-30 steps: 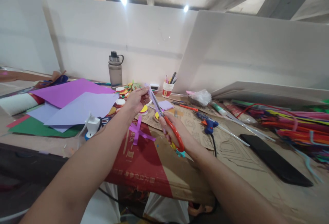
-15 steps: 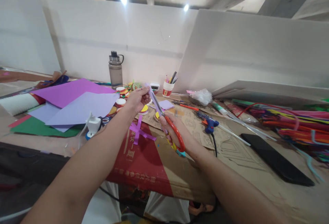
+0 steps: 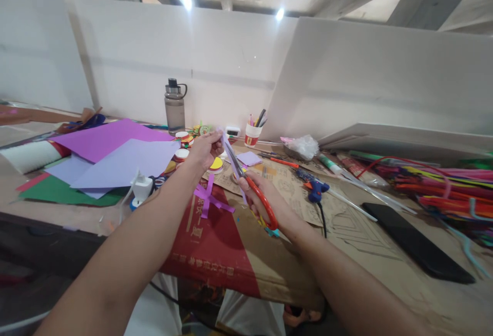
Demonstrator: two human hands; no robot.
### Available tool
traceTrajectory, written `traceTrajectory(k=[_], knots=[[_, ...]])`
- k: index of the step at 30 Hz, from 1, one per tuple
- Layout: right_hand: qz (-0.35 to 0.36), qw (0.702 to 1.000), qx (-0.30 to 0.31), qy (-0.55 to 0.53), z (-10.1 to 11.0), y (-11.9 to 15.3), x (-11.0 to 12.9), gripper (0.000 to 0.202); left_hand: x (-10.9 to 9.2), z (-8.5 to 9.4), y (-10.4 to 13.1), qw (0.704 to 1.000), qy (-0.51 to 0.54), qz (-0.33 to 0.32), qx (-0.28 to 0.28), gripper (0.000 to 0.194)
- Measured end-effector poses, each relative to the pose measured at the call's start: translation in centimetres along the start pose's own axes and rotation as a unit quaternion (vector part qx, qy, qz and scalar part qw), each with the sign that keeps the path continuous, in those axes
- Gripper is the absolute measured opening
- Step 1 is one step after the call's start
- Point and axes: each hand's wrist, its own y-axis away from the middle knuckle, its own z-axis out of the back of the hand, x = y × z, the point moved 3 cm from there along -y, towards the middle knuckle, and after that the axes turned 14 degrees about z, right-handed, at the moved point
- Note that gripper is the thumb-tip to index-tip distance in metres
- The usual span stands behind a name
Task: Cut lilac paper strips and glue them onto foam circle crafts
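Note:
Red-handled scissors [image 3: 261, 197] are gripped in my right hand [image 3: 265, 192], their blades slightly apart and pointing away to the upper left. My left hand [image 3: 208, 148] pinches the far end of a light purple paper strip [image 3: 227, 155], which runs along between the blades toward my right hand. Below my left hand, several purple paper strips [image 3: 208, 198] lie joined or crossed on the red-printed cardboard [image 3: 208, 254]. A small stack of lilac paper [image 3: 249, 159] rests behind the scissors. Part of the strip is hidden by my fingers.
To the left lie purple, lilac and green paper sheets [image 3: 115, 166] and a white plug [image 3: 142, 186]. A bottle [image 3: 175, 107] and a pen cup [image 3: 252, 134] stand at the back. On the right are a blue glue gun [image 3: 317, 189], a black phone [image 3: 418, 242] and colourful pipe cleaners [image 3: 442, 187].
Both hands stay nearly in place, with the paper strip still held. A length of the strip now hangs beside my right hand's fingers. The view has shifted slightly.

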Motion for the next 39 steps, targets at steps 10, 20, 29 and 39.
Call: traceTrajectory(k=[10, 20, 29, 39], knots=[[0.029, 1.0, -0.002, 0.002, 0.41, -0.17, -0.01, 0.028, 0.6, -0.53, 0.38, 0.998, -0.049, -0.01, 0.029, 0.013], [0.041, 0.999, -0.004, -0.007, 0.23, 0.06, -0.01, 0.034, 0.7, -0.78, 0.55, 0.999, -0.046, -0.011, 0.026, 0.014], [0.04, 0.999, -0.012, 0.019, 0.28, -0.02, -0.21, 0.034, 0.83, -0.82, 0.51, 0.999, -0.04, -0.011, 0.024, 0.012], [0.032, 0.999, -0.014, 0.021, 0.32, -0.05, 0.15, 0.03, 0.5, -0.26, 0.21, 0.999, -0.027, -0.022, 0.003, 0.008]])
